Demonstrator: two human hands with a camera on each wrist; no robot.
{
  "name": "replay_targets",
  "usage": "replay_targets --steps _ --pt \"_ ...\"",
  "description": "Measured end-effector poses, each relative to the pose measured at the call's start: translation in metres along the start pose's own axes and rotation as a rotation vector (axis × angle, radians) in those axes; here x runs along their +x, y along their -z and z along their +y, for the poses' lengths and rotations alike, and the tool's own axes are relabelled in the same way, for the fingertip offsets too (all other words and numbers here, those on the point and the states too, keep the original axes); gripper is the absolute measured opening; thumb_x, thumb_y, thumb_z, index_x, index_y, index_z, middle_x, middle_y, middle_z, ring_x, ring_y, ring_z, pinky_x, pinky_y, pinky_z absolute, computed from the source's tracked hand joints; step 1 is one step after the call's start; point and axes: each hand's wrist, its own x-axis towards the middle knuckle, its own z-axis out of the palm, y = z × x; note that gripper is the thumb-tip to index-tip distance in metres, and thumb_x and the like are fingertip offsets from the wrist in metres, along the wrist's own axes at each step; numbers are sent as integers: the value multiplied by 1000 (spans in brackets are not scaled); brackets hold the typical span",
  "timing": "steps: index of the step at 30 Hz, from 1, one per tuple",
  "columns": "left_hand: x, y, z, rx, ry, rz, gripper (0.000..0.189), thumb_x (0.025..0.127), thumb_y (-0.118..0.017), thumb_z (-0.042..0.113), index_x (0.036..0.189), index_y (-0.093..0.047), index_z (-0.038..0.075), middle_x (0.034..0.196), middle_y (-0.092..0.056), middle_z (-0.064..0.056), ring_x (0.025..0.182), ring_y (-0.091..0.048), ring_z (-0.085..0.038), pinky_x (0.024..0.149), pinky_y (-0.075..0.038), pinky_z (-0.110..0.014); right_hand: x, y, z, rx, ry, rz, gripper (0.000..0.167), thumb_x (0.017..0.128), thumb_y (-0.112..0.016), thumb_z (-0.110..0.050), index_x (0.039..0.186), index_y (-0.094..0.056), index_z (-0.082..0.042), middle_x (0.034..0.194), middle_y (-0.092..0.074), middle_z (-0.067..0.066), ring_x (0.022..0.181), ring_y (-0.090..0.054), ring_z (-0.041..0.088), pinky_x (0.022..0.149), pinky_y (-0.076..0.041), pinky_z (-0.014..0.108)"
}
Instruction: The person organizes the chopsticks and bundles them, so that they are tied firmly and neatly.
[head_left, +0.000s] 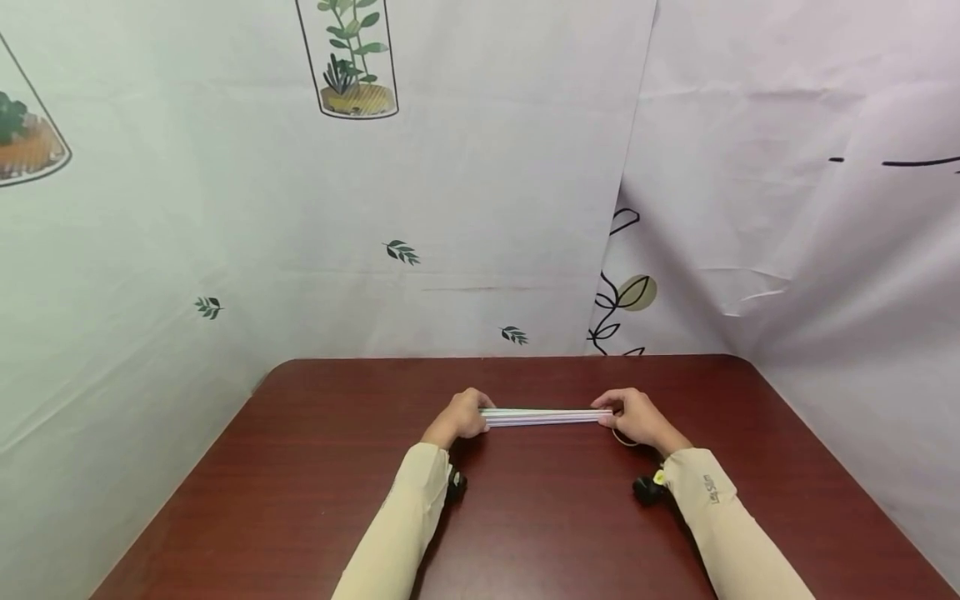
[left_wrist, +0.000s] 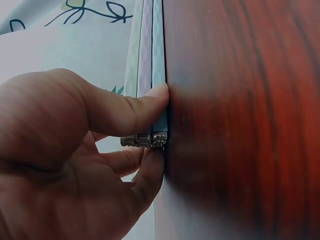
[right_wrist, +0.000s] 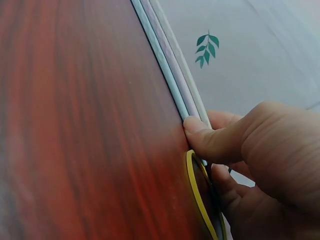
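Observation:
Three long, thin pastel strips lie stacked crosswise low over the table: a green strip [left_wrist: 132, 60] on top, a lilac strip [left_wrist: 145, 55] between, a blue strip [left_wrist: 158, 60] nearest the tabletop. Their left ends look dark, metallic and rough. My left hand [head_left: 467, 414] pinches that end, thumb on the near side and fingers behind. At the other end my right hand [head_left: 636, 417] pinches the strips between thumb and fingers. A flat yellow loop [right_wrist: 194, 187] hangs at that end, below the right thumb; part of it is hidden by the hand.
The strips are near the back of a dark red-brown wooden table [head_left: 555, 533] with rounded far corners. A white printed cloth [head_left: 487, 183] hangs right behind it and along both sides. Small black devices [head_left: 647, 490] sit at both wrists.

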Motion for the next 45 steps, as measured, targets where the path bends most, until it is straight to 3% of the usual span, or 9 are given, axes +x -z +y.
replay_targets --steps 5,12,19,29,45 --pt "-2 0 -1 -4 10 -15 23 80 -71 -4 100 -74 6 94 -70 -5 82 -57 -18 77 -49 -35 0 1 1 0 7 -10 20 83 -77 -4 102 -75 -6 94 -70 5 86 -62 19 72 -49 33" --pt "-3 -3 -1 33 -5 -23 23 79 -73 -2 101 -73 5 93 -69 -6 84 -58 -20 80 -49 -36 -1 0 6 47 28 -28 22 80 -81 -10 100 -74 -5 83 -64 -1 77 -57 13 67 -48 26" --pt "-1 -2 0 53 -33 -40 23 79 -72 -1 102 -74 3 95 -71 -6 87 -59 -20 82 -50 -35 -2 1 7 35 62 -26 13 79 -81 -9 89 -74 -10 76 -62 -3 70 -54 11 63 -46 25" --pt "-3 0 5 91 -21 -80 14 81 -71 0 96 -72 1 88 -68 -5 80 -56 -18 77 -49 -33 -4 3 6 2 51 -27 15 79 -82 -14 92 -77 -9 81 -67 -4 73 -57 12 63 -47 26" --pt "-2 1 5 252 -118 -116 9 82 -64 -1 91 -68 -1 86 -61 -6 84 -52 -19 89 -45 -38 -4 3 -2 -25 95 -59 7 84 -75 -5 90 -76 -9 85 -70 -2 78 -60 11 72 -49 28"
